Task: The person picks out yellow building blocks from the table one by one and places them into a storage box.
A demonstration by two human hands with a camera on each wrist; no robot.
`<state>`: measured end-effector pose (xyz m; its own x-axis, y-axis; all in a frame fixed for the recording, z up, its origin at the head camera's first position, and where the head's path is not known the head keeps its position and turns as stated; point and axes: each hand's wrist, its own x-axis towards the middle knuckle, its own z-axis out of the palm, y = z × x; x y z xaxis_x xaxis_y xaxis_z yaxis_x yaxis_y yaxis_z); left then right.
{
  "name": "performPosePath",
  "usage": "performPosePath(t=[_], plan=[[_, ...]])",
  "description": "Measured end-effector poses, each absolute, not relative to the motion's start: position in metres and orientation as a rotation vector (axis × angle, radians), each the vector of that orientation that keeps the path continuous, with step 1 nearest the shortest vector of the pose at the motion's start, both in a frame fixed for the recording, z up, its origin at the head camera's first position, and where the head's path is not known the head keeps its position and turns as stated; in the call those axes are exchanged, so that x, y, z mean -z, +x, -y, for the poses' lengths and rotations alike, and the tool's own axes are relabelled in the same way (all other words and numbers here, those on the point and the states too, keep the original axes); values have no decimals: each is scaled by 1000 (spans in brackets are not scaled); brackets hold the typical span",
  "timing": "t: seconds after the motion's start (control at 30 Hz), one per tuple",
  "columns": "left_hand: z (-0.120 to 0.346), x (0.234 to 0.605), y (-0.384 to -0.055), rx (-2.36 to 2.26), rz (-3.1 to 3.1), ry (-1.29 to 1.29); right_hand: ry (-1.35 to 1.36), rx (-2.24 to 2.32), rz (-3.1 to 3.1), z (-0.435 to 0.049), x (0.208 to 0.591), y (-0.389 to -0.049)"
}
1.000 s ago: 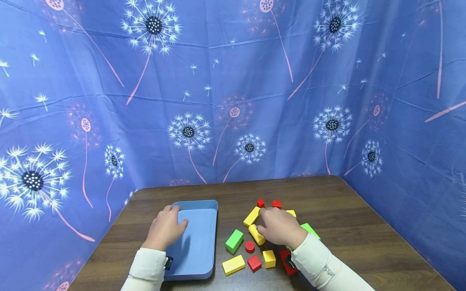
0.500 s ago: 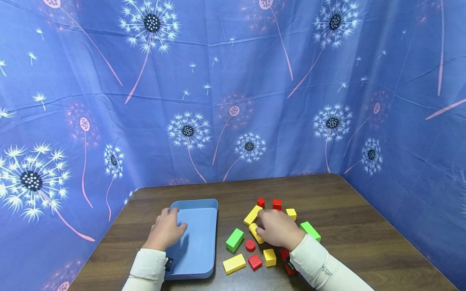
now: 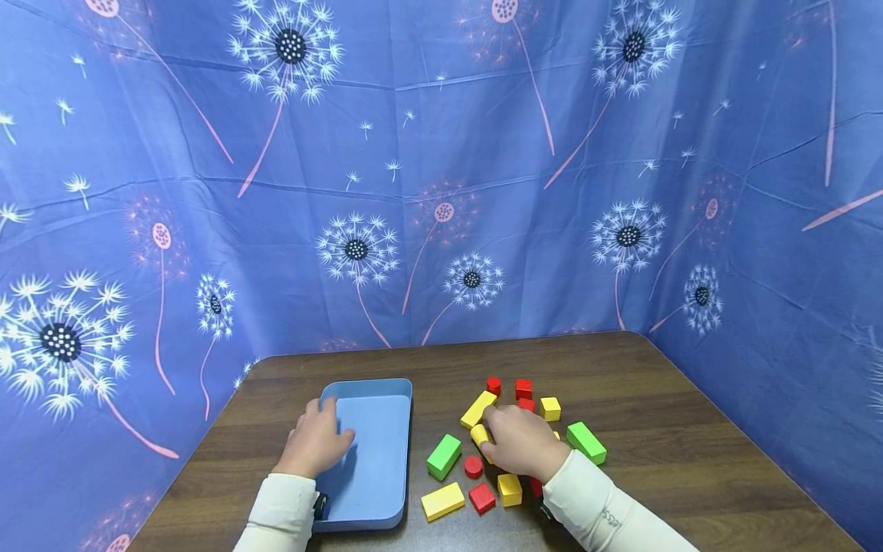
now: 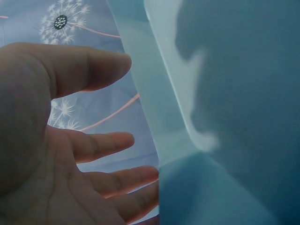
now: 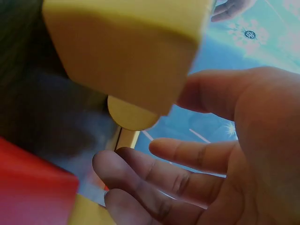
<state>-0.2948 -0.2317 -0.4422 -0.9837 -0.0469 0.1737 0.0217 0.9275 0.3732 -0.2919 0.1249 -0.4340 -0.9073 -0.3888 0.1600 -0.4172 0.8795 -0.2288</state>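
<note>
My left hand (image 3: 312,441) hovers over the left side of a blue tray (image 3: 379,452), fingers spread and holding nothing. In the left wrist view its thumb and fingers stand apart beside the tray's wall (image 4: 145,89). My right hand (image 3: 523,438) is low over the toy blocks, thumb and fingertips at a yellow cylinder (image 3: 479,437), whose far part the hand covers. In the right wrist view the round end of the cylinder (image 5: 131,116) shows behind a yellow cube (image 5: 122,56), with the thumb and loosely bent fingers spread around it. A long yellow block (image 3: 478,410) lies just beyond.
Around the right hand lie a green block (image 3: 444,457), a red disc (image 3: 473,466), a yellow block (image 3: 443,502), a red cube (image 3: 482,498) and another green block (image 3: 586,443). Several red and yellow pieces lie farther back. A blue patterned curtain (image 3: 414,192) surrounds the wooden table (image 3: 662,460).
My right hand has shifted slightly left and down, covering more of the yellow cylinder and uncovering red and yellow pieces behind it. The left hand has hardly moved.
</note>
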Motion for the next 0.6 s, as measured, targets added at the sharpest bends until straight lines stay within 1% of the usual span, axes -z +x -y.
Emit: performPosePath(t=[0.6], plan=[[232,451,-298,579,2941,75,670,-434,2910,-121,441,-294]])
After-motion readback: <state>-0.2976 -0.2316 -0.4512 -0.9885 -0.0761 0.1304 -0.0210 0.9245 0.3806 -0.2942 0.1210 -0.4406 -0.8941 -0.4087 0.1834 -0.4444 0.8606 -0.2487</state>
